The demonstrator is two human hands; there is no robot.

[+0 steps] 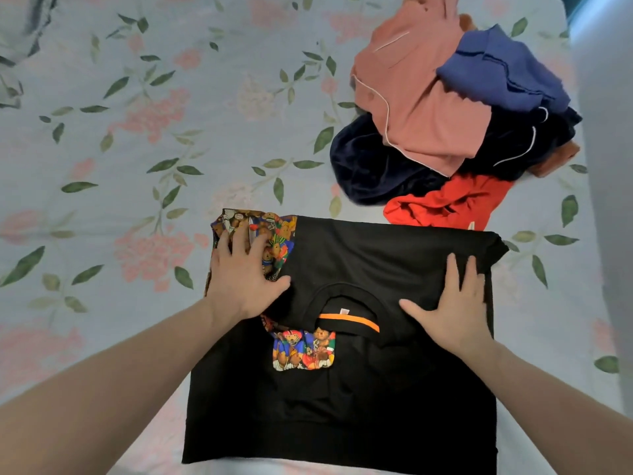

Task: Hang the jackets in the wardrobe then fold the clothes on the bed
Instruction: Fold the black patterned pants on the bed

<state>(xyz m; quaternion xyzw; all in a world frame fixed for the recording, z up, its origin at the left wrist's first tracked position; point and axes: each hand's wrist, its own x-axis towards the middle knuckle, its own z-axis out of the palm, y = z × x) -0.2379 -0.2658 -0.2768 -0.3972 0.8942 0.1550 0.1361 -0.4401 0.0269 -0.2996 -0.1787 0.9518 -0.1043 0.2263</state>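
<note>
A black sweatshirt point(342, 406) with colourful bear-print sleeves and pocket lies on the floral bed sheet point(137, 149) in front of me, its upper part folded down so the collar with an orange strip point(349, 320) faces me. My left hand point(243, 269) presses flat on the printed sleeve at the fold's left end, fingers spread. My right hand point(455, 303) lies flat on the black fabric at the right end. Neither hand grips anything.
A heap of unfolded clothes sits at the back right: a pink garment point(421, 108), a blue one point(507, 66), a dark navy one point(373, 166) and a red one point(445, 204). Grey-dark fabric point(20, 46) lies at the far left corner. The bed's right edge runs near x 1750.
</note>
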